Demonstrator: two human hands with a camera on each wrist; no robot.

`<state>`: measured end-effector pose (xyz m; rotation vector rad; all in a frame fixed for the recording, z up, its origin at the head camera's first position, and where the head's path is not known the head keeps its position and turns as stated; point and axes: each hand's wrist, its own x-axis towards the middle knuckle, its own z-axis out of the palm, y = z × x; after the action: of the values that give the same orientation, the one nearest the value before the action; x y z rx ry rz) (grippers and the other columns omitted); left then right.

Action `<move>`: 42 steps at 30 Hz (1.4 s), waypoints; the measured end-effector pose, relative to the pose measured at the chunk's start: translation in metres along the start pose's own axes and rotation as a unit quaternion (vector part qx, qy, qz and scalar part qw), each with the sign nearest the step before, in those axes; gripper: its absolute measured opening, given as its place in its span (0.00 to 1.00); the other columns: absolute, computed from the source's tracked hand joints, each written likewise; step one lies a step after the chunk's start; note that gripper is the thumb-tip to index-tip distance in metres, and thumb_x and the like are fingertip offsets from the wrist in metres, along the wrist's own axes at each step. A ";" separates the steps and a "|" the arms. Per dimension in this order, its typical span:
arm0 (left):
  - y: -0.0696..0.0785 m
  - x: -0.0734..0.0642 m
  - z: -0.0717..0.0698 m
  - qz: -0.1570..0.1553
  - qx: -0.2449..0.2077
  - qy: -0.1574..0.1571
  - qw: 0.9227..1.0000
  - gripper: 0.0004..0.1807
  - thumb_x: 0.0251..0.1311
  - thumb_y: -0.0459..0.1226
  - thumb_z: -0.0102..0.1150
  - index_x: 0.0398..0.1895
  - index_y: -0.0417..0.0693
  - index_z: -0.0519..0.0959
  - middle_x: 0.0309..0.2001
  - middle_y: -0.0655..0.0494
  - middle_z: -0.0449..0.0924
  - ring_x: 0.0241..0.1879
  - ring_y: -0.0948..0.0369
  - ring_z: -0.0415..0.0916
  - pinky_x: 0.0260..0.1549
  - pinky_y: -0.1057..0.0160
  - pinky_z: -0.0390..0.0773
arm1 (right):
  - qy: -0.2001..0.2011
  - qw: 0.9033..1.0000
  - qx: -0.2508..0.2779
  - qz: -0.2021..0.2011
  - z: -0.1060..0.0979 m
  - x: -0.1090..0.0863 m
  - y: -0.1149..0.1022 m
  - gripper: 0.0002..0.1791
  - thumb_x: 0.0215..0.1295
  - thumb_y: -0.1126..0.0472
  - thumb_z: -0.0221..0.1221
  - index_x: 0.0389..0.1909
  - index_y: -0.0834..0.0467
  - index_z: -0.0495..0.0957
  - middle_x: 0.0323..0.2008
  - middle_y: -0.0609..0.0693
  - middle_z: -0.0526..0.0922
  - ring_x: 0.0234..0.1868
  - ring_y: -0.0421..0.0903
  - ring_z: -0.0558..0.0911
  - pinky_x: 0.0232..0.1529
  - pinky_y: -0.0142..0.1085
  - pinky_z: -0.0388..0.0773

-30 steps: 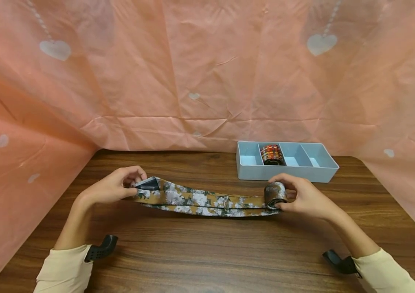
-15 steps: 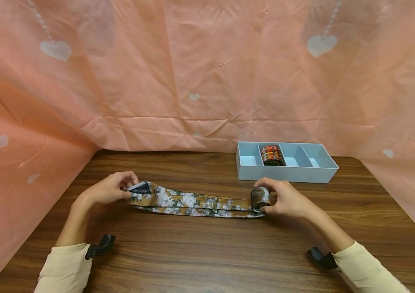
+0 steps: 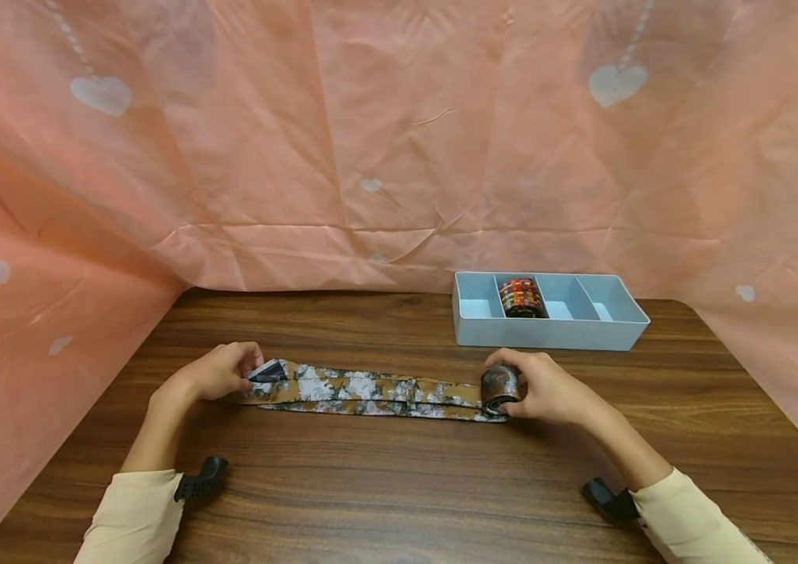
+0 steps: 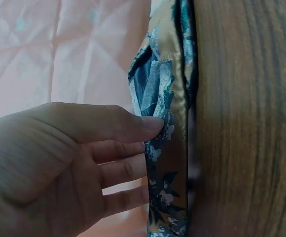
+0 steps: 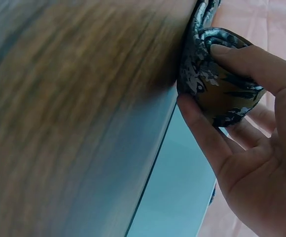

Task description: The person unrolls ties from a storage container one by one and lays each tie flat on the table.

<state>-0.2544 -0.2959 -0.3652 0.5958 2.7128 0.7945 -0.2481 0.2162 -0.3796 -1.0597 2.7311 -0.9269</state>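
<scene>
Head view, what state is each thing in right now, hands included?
Floral necktie: partly rolled, the rest stretched between the hands.
Left hand: pinching the necktie beside its dark lining.
Right hand: gripping the rolled part.
Blue divided box: upright, open-topped.
Red patterned roll: coiled, in the box's second compartment from left.
Peach heart-print backdrop: creased.

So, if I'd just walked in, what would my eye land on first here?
Probably the floral necktie stretched between two hands across the middle of the wooden table, pinched by the left grip, its rolled end in the right grip. Next, likely the red-and-orange roll in the second compartment from the left of the pale blue tray, beyond the right grip. Peach cloth with white hearts hangs behind.
</scene>
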 end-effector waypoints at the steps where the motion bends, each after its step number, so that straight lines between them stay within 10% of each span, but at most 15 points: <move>1: -0.001 0.000 0.001 -0.001 0.000 0.001 1.000 0.14 0.51 0.21 0.66 0.37 0.37 0.74 0.30 0.51 0.74 0.31 0.60 0.70 0.32 0.59 0.72 | 0.000 1.000 -0.001 0.000 0.000 0.000 0.000 0.31 0.48 0.68 0.77 0.55 0.63 0.77 0.43 0.56 0.85 0.39 0.46 0.84 0.34 0.36 0.81; 42: 0.000 0.001 0.004 -0.036 0.000 -0.006 0.999 0.12 0.55 0.20 0.64 0.39 0.37 0.74 0.31 0.50 0.74 0.32 0.56 0.71 0.31 0.58 0.73 | -0.032 0.999 0.013 0.016 -0.016 -0.006 -0.001 0.33 0.52 0.69 0.75 0.60 0.65 0.75 0.41 0.53 0.84 0.33 0.40 0.81 0.30 0.34 0.81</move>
<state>-0.2540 -0.2937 -0.3683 0.4991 2.7063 0.7713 -0.2473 0.2277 -0.3667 -1.0194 2.6680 -0.9061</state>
